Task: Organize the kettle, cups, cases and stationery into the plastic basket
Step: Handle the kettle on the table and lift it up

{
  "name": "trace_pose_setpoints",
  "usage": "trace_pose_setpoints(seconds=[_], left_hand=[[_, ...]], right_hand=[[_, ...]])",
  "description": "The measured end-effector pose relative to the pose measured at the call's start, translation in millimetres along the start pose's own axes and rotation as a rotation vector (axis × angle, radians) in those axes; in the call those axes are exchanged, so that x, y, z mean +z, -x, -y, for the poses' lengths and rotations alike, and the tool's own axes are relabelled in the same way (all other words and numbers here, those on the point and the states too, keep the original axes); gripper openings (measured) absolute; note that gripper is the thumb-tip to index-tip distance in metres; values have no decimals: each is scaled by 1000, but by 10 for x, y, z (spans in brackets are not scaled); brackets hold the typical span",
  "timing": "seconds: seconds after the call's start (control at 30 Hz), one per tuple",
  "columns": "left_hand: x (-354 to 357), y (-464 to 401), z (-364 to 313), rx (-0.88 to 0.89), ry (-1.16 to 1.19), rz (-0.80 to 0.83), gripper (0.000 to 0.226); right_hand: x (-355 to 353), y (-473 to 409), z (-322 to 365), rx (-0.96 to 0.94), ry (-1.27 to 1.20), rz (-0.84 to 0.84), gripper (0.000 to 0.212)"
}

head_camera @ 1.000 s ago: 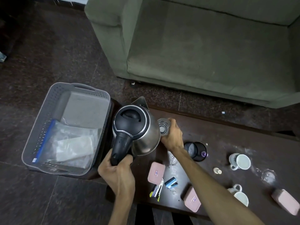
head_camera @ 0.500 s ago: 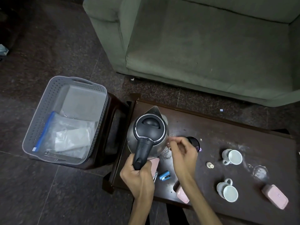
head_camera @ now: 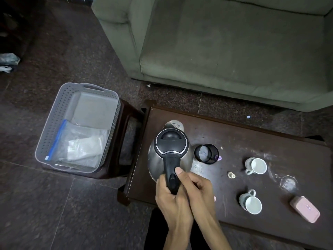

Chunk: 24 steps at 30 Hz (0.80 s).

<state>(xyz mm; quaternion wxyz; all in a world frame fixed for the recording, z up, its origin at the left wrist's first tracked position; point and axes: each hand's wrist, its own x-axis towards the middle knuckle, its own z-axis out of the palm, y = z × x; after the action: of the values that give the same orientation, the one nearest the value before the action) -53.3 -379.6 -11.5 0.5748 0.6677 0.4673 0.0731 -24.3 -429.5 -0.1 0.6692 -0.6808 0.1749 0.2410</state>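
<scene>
A steel kettle (head_camera: pixel 162 156) with a black lid and handle is at the left end of the dark table (head_camera: pixel 252 134). My left hand (head_camera: pixel 171 202) and my right hand (head_camera: pixel 198 188) both grip its handle, the right thumb on top. The grey plastic basket (head_camera: pixel 54 123) stands on a stool to the left, holding a clear zip bag. A clear glass (head_camera: pixel 175 124) peeks out behind the kettle. Two white cups (head_camera: pixel 256 166) (head_camera: pixel 251 203), a black cup (head_camera: pixel 206 153) and a pink case (head_camera: pixel 305 209) lie on the table. My arms hide the stationery.
A green sofa (head_camera: pixel 234 51) stands behind the table. The dark stool (head_camera: pixel 126 145) under the basket touches the table's left end. A small pale cap (head_camera: pixel 231 175) and another clear glass (head_camera: pixel 288 183) sit on the right half of the table.
The kettle has moved right, from beside the basket to over the table's left end. My right hand let go of the glass and joined the left on the handle.
</scene>
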Motion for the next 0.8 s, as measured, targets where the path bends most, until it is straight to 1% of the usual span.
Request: trace_pose_setpoints(seconds=[0.07, 0.13, 0.2, 0.27, 0.37, 0.43, 0.5, 0.67, 0.8], left_hand=[[53, 96, 24, 14, -16, 25, 6], [91, 174, -8, 19, -18, 83, 19], [123, 227, -13, 90, -93, 69, 16], [136, 290, -47, 173, -179, 57, 18], [153, 343, -106, 171, -135, 59, 23], [159, 382, -142, 155, -102, 86, 28], [164, 429, -143, 181, -105, 113, 31], [148, 502, -153, 298, -103, 173, 25], [147, 505, -68, 322, -154, 217, 17]], right_hand=[[-59, 24, 29, -4, 51, -4, 43], [-119, 22, 53, 7, 61, -23, 44], [-160, 19, 81, 19, 48, -40, 43], [-194, 28, 106, 19, 12, -42, 39], [-269, 23, 162, 1, 9, -12, 29], [-320, 13, 195, -10, 4, 10, 30], [-365, 10, 201, 9, -26, 21, 30], [-446, 25, 216, 67, -135, -9, 39], [-525, 25, 228, 17, -163, -32, 59]])
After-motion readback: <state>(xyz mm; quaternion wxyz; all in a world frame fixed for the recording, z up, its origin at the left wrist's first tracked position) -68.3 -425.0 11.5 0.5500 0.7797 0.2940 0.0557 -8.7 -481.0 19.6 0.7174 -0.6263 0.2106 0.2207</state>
